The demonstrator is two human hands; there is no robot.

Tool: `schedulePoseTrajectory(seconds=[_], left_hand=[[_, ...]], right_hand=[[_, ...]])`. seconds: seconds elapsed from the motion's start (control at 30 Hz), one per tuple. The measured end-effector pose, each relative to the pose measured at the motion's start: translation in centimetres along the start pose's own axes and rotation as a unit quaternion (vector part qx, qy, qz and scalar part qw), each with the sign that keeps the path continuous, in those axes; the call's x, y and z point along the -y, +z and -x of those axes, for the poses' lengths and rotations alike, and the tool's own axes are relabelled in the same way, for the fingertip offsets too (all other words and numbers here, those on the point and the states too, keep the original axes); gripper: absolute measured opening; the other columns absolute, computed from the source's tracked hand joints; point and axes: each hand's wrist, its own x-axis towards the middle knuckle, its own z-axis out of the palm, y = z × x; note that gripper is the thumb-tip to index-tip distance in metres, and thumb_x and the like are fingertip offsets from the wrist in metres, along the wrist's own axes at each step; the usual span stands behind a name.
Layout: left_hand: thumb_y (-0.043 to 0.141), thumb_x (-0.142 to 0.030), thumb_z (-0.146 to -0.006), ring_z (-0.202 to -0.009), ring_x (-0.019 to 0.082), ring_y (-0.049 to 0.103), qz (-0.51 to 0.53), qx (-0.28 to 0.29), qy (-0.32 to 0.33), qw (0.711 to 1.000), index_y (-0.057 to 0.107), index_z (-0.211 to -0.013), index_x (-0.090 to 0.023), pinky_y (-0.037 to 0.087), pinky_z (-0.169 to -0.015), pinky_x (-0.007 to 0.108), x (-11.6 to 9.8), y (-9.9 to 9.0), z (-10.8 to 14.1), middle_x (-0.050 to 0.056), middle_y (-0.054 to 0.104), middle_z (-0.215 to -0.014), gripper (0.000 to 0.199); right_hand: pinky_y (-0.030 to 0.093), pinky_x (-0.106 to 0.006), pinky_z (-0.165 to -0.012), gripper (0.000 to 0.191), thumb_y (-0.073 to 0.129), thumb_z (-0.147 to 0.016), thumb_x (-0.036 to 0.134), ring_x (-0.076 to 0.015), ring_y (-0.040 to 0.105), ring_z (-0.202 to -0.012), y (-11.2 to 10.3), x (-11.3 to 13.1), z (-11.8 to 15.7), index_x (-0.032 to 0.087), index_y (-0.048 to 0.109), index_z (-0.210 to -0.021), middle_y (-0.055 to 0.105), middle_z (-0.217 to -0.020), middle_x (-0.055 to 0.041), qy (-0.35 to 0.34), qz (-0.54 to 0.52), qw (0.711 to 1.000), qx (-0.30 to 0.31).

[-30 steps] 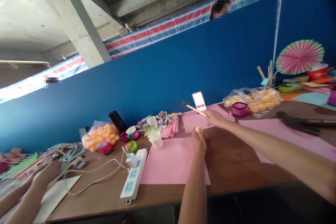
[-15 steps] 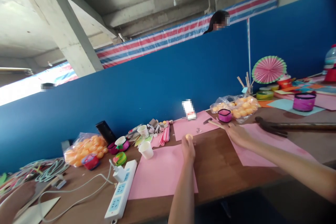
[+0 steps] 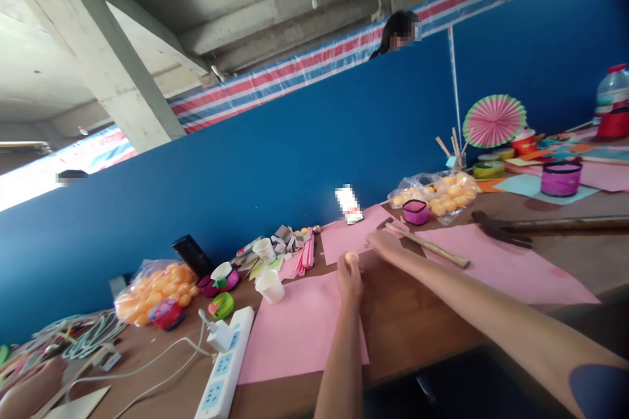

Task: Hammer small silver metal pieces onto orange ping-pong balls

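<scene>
My left hand is closed around a small orange ball, which looks like a ping-pong ball, above the front pink sheet. My right hand reaches down to the back pink sheet, its fingers drawn together over some tiny metal bits; what they pinch is too small to make out. Just to its right, a small hammer with a wooden handle lies across the right pink sheet. A larger claw hammer rests on that sheet's far edge.
Left of the front sheet are a white power strip with a cable, a paper cup and a bag of orange balls. A second bag of balls and a purple container stand behind. Another person's hand is at far left.
My right hand has let go of the small hammer, now lying on the paper, and moved left to the metal bits. My left hand still holds the ball. The camera view has shifted slightly.
</scene>
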Motion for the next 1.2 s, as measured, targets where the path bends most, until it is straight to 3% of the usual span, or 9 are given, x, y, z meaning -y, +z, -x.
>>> schedulePoseTrajectory(seconds=[0.23,0.37,0.47,0.6,0.83,1.0,1.2], left_hand=[[0.044,-0.043,-0.081,-0.065,0.015,0.062,0.001,0.003,0.006,1.000,0.050,-0.108,-0.013,0.050,-0.062,0.029,0.1,0.1,0.0,0.008,0.062,-0.086,0.041],[0.045,-0.043,-0.080,-0.065,0.015,0.061,0.001,0.002,0.008,1.000,0.052,-0.109,-0.015,0.050,-0.064,0.030,0.1,0.0,0.1,0.008,0.063,-0.087,0.042],[0.055,-0.040,-0.075,-0.073,0.016,0.062,0.001,0.001,0.017,1.000,0.054,-0.110,-0.016,0.049,-0.071,0.031,0.1,-0.1,0.1,0.008,0.064,-0.093,0.042],[0.062,-0.032,-0.070,-0.088,0.018,0.061,0.004,0.003,0.041,0.999,0.053,-0.112,-0.016,0.047,-0.079,0.030,-0.1,-0.1,0.0,0.010,0.063,-0.102,0.046],[0.059,-0.035,-0.072,-0.094,0.020,0.059,-0.011,0.018,0.087,0.996,0.052,-0.112,-0.016,0.047,-0.082,0.033,-0.2,0.0,-0.4,0.011,0.060,-0.107,0.045],[0.055,-0.040,-0.074,-0.086,0.018,0.059,-0.031,0.002,0.111,0.993,0.049,-0.116,-0.019,0.048,-0.077,0.034,-0.4,0.0,-0.2,0.011,0.056,-0.110,0.047],[0.053,-0.040,-0.076,-0.073,0.016,0.057,-0.082,-0.048,0.148,0.984,0.051,-0.116,-0.018,0.047,-0.069,0.030,-2.2,-0.3,0.9,0.011,0.058,-0.102,0.046]], right_hand=[[0.047,-0.038,-0.078,0.027,0.050,-0.086,0.031,-0.0179,0.056,-0.092,-1.0,-1.3,0.6,0.015,0.052,-0.109,0.055,-0.109,-0.0068,0.030,-0.083,0.995,0.046],[0.048,-0.034,-0.073,0.019,0.052,-0.084,0.029,-0.0151,0.057,-0.082,-1.2,-1.2,1.1,0.013,0.057,-0.093,0.060,-0.092,-0.0040,0.010,-0.212,0.976,0.041],[0.046,-0.027,-0.064,0.012,0.053,-0.080,0.025,-0.0125,0.057,-0.069,-0.6,-0.6,1.8,0.013,0.055,-0.081,0.060,-0.076,-0.0015,-0.019,-0.338,0.940,0.036],[0.042,-0.023,-0.054,0.013,0.052,-0.074,0.028,-0.0105,0.053,-0.057,0.6,0.3,2.8,0.016,0.053,-0.078,0.058,-0.065,0.0011,-0.037,-0.481,0.875,0.027],[0.040,-0.025,-0.053,0.024,0.058,-0.068,0.037,-0.0106,0.050,-0.053,2.0,0.2,3.3,0.016,0.058,-0.079,0.057,-0.062,0.0010,-0.023,-0.611,0.791,0.013],[0.039,-0.025,-0.054,0.024,0.061,-0.067,0.037,-0.0105,0.049,-0.053,2.1,0.3,3.8,0.015,0.061,-0.079,0.057,-0.063,0.0008,-0.016,-0.633,0.773,0.015],[0.038,-0.024,-0.055,0.016,0.061,-0.066,0.028,-0.0111,0.049,-0.056,2.0,0.3,4.2,0.016,0.062,-0.077,0.056,-0.063,0.0017,-0.021,-0.628,0.778,0.009]])
